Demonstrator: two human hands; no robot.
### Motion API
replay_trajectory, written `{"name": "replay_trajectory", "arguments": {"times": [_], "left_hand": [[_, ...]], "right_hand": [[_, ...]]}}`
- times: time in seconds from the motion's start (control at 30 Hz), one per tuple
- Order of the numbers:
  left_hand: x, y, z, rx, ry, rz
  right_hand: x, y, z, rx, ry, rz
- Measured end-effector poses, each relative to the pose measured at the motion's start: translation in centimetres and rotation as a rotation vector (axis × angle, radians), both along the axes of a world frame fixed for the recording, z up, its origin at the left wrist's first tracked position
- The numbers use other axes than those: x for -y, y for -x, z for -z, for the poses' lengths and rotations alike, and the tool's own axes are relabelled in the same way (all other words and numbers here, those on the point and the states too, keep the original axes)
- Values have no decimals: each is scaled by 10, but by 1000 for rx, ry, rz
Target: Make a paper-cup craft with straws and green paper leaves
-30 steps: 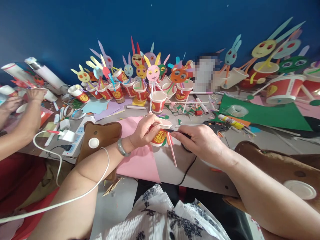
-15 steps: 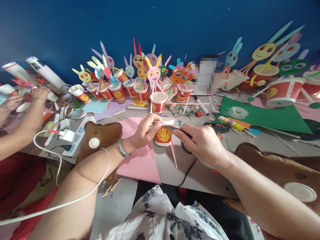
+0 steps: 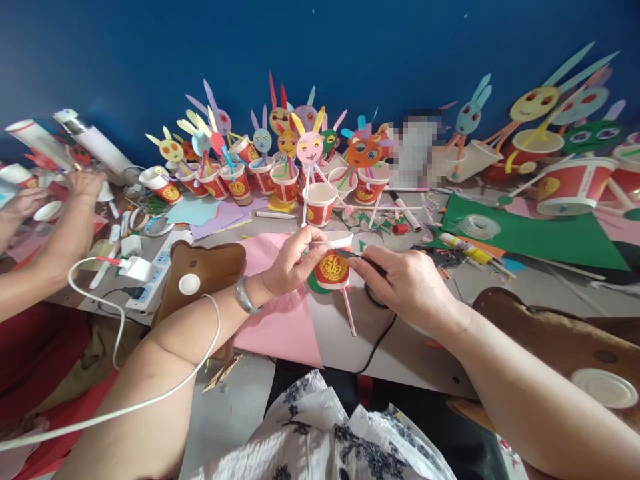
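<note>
A red and white paper cup with a gold emblem stands between my hands, beside a pink sheet. My left hand pinches the cup's rim side or a thin white piece there; which one is hard to make out. In my right hand is a dark pointed tool, its tip in front of the cup just below the rim. A striped straw slants down below the cup, and a green paper disc shows at its lower left.
Behind stand several cups with paper rabbit faces. A power strip and brown plush cushion lie left, another cushion right. A white cable crosses my left arm. Another person's hands work at far left.
The cup has shifted slightly right and up, showing more of the green disc. My hands keep nearly the same hold. The other person's hands have moved a little.
</note>
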State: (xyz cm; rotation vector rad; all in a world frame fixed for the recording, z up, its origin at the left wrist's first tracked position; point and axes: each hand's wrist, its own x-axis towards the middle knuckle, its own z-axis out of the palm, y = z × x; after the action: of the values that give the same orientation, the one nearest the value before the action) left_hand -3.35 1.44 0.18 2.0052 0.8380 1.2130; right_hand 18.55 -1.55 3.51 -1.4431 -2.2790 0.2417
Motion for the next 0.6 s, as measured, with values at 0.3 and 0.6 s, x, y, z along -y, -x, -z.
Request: {"name": "replay_trajectory", "arguments": {"times": [0.3,0.6], "left_hand": [[-4,0,3,-143,-245,-27],[-1,-1,2,-104,-123,-36]], "right_hand": [[-5,-5,-5,31,166,-6],[-2,-5,1,113,-40,-3]]}}
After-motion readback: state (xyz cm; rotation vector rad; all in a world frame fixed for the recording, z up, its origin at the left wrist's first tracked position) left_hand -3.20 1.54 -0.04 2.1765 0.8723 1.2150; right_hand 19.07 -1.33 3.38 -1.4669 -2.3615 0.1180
